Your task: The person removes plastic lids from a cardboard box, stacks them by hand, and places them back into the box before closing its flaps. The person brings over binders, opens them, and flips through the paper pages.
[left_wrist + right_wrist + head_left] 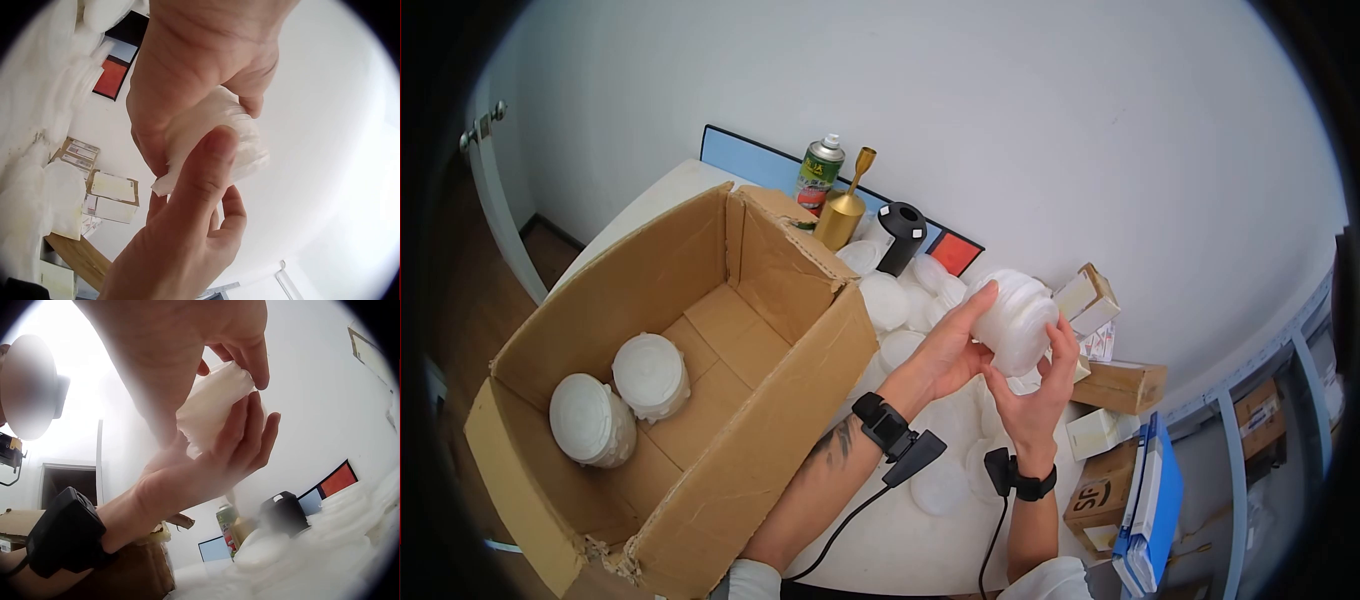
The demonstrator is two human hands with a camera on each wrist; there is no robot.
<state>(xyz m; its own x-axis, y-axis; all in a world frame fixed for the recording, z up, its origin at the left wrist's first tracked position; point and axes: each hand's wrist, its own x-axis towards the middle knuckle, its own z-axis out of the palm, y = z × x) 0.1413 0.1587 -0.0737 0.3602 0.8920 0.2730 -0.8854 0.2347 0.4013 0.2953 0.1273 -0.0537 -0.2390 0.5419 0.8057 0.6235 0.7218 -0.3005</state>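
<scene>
Both hands hold a stack of white translucent round pieces [1018, 325] above the table, in front of the wall. The left hand [945, 355] grips its left side, thumb on the near face. On the right side, the right hand [1040, 395] curls its fingers round the stack, its thumb below. The left wrist view shows the stack [215, 134] between the left hand [200, 56] and the right hand [187, 219]. In the right wrist view the left hand [206, 462] lies under the stack [215, 403], the right hand [187, 344] over it.
An open cardboard box [740, 470] at the left holds two white round stacks [592, 420]. Many loose white pieces [940, 485] cover part of the table. Behind stand a spray can [820, 172], a gold holder [840, 218] and a black cylinder [900, 238]. Small boxes [1118, 386] and blue folders [1148, 505] are right.
</scene>
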